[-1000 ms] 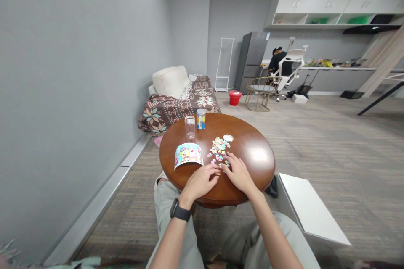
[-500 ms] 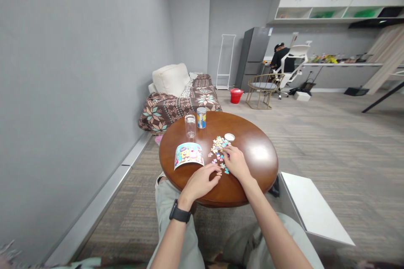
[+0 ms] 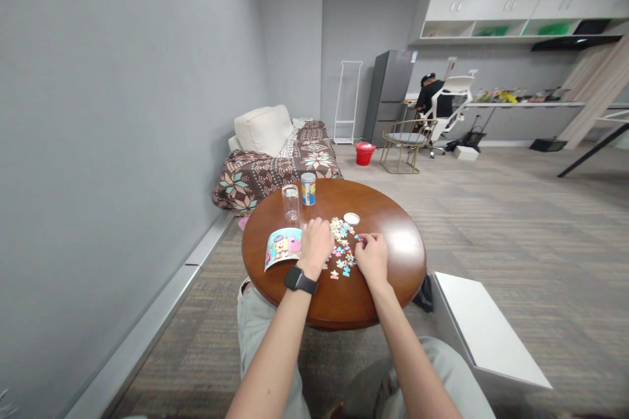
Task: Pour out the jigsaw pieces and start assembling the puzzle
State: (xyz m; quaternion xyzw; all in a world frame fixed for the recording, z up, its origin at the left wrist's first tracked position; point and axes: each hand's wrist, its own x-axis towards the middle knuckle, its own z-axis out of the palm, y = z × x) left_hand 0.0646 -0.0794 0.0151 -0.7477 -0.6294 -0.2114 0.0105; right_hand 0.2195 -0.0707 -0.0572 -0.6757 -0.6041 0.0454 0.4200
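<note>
Here, both hands rest on a round wooden tabletop (image 3: pixel 393 262) over scattered puzzle pieces (image 3: pixel 343 242). The left hand (image 3: pixel 316 243) lies loosely curled, touching the pieces. The right hand (image 3: pixel 372 256) pinches one piece with its fingers. A cartoon picture sheet (image 3: pixel 280 247) and a printed can (image 3: pixel 308 188) sit nearby, their writing too small to read.

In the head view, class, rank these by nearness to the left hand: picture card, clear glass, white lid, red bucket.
From the left hand:
1. Picture card, touching its left side.
2. Clear glass, just beyond.
3. White lid, to its right.
4. Red bucket, on the floor, far behind.
</note>
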